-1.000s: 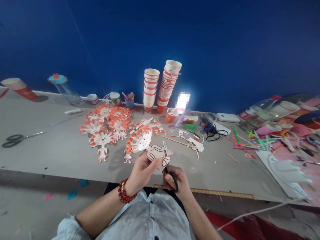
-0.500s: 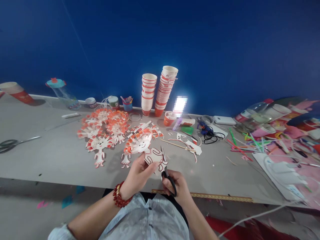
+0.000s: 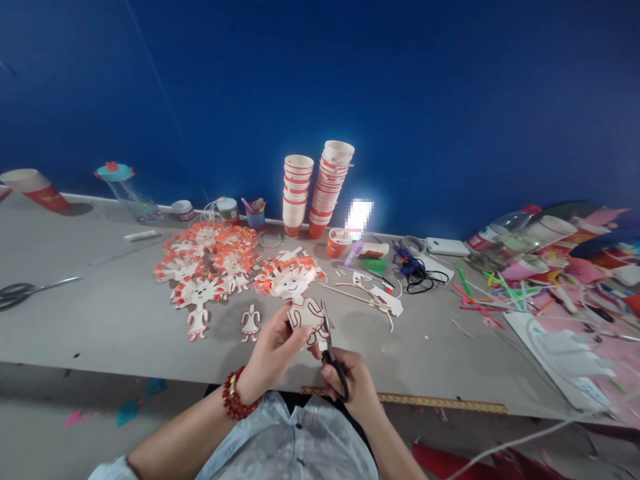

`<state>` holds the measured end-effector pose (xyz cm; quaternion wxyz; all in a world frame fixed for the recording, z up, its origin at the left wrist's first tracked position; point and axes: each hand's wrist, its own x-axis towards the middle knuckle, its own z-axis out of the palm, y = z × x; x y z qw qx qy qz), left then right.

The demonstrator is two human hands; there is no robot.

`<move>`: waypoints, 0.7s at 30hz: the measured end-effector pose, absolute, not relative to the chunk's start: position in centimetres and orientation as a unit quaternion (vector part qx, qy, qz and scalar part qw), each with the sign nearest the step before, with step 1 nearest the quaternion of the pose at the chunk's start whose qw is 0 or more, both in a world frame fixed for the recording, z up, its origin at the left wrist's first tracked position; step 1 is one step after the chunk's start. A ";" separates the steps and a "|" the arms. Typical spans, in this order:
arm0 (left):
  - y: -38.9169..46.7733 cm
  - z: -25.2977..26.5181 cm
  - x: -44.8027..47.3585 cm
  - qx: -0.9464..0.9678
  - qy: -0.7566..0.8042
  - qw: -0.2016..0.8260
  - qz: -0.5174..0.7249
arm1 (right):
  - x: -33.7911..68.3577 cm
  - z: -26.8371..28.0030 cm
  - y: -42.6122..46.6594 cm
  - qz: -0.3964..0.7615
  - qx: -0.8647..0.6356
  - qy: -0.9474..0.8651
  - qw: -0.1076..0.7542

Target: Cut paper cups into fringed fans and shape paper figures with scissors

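Pinched the paper figure [image 3: 304,313] between thumb and fingers of the left hand [image 3: 273,350], raised over the smooth grey table [image 3: 425,360] near its front edge. Saw on it a rounded head fringed with curled orange-and-white strips, a drawn smile, and a flat white body outlined in dark reddish lines. Gripped the scissors [image 3: 329,348] in the right hand [image 3: 355,380], with fingers wrapped round the black looped handle and with slim metal blades pointing away beside the lower body; could not tell contact from a narrow gap there. Wore on the left wrist a bracelet [image 3: 233,400] of round red beads. Noted left of the hands a loose paper body [image 3: 250,325], flat and skirted, farther left a heap of frilly paper figures [image 3: 235,259], and beyond, two ribbed columns of nested paper cups [image 3: 330,193].
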<state>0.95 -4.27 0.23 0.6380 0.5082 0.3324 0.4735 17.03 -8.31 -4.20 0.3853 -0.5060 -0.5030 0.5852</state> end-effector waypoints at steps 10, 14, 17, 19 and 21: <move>-3.7 0.1 0.5 0.525 0.359 0.616 0.465 | 18.3 -4.3 -8.5 0.590 -0.487 -0.533 0.360; -3.6 0.1 0.2 0.555 0.375 0.601 0.436 | 18.8 -3.5 -8.4 0.614 -0.458 -0.538 0.352; -3.5 0.3 -0.1 0.577 0.390 0.583 0.419 | 19.3 -3.1 -8.2 0.625 -0.435 -0.545 0.351; -3.5 0.6 -0.2 0.587 0.398 0.575 0.408 | 19.6 -2.9 -8.1 0.627 -0.428 -0.554 0.341; -3.5 1.0 -0.3 0.598 0.404 0.565 0.399 | 19.8 -2.8 -8.1 0.624 -0.432 -0.561 0.331</move>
